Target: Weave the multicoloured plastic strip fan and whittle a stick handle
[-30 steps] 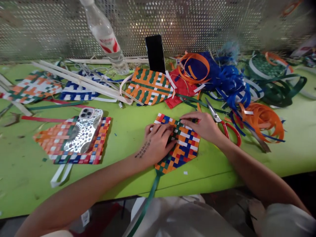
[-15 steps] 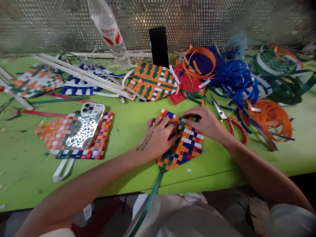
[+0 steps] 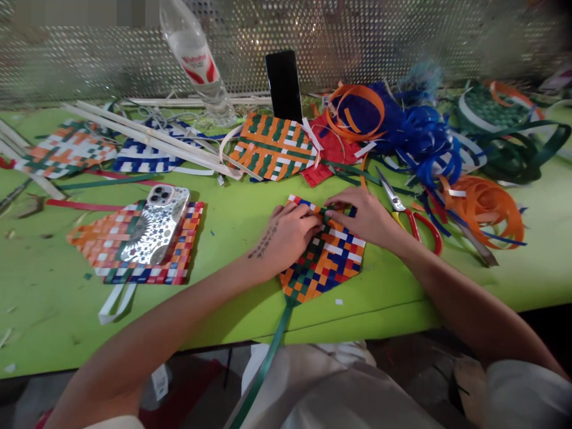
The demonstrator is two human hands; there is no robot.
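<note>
A woven piece of orange, blue, white, red and green strips (image 3: pixel 342 256) lies on the green table in front of me, its pointed end towards me. From that point a long green strip (image 3: pixel 279 330) runs down over the table edge to my lap. My left hand (image 3: pixel 290 235) rests over the left side of the weave, fingers bent and closed near its upper part. Thumb and forefinger of my right hand (image 3: pixel 360 215) pinch at the upper edge, close to the left fingertips. What lies right under the fingertips is partly hidden.
Red-handled scissors (image 3: pixel 417 226) lie right of my right hand, by coils of orange strip (image 3: pixel 489 208) and blue strip (image 3: pixel 420 140). A patterned phone (image 3: pixel 156 226) lies on another weave (image 3: pixel 96 241) at left. Behind stand a dark phone (image 3: pixel 284 83) and a bottle (image 3: pixel 196 62).
My left fingers, spread over the weave before, have drawn together and moved up towards its upper edge. The right hand keeps its pinch there. The view has shifted slightly.
</note>
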